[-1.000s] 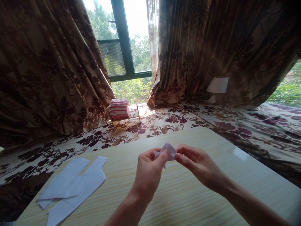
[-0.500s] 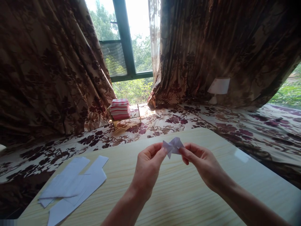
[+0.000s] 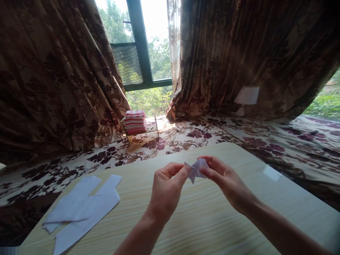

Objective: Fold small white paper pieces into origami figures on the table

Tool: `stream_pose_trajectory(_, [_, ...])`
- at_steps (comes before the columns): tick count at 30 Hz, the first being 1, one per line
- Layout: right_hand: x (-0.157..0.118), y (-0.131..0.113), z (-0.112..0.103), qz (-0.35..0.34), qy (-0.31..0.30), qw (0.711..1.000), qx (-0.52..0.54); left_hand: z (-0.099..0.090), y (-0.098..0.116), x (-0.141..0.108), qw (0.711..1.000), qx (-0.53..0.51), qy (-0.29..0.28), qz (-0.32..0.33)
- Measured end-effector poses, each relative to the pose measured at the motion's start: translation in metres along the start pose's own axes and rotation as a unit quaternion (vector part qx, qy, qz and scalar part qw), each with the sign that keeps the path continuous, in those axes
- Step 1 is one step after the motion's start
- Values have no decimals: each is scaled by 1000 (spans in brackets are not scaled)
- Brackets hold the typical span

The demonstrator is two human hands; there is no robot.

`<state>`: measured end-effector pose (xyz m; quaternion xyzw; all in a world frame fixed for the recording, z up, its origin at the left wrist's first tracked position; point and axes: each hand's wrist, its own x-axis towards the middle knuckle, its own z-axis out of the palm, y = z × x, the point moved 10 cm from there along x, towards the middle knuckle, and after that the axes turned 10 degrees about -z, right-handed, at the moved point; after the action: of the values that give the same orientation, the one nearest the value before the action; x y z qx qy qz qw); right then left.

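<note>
A small folded piece of white paper (image 3: pixel 196 170) with pointed corners is held up above the wood-patterned table, between my two hands. My left hand (image 3: pixel 170 184) pinches its left side with thumb and forefinger. On the other side, my right hand (image 3: pixel 225 177) grips the paper's right part, thumb in front and fingers behind. The fingertips of the right hand partly cover the folds there. Several sheets and cut strips of white paper (image 3: pixel 79 209) lie overlapping on the table to the left of my hands.
Beyond the pale table (image 3: pixel 138 226) spreads a floral cloth (image 3: pixel 180 138). On it stand a small rack (image 3: pixel 156 126) bearing a stack of red-and-white striped cloths (image 3: pixel 135 122) and a white lamp (image 3: pixel 247 95). Patterned curtains (image 3: pixel 212 53) flank a green-framed window (image 3: pixel 145 46).
My right hand has shifted its hold, its fingers rising behind the folded paper and covering more of its right part. The paper has dipped slightly. The left hand keeps its pinch.
</note>
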<state>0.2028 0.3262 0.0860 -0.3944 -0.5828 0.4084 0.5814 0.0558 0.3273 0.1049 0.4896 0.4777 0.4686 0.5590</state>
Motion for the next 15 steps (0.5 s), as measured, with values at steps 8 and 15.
stream_pose_trajectory(8, [-3, 2, 12, 8, -62, 998, 10, 8, -8, -1, 999, 52, -12, 3])
stream_pose_trajectory(15, [-7, -12, 18, -57, -88, 992, -66, 10, 2, -4, 998, 57, -12, 34])
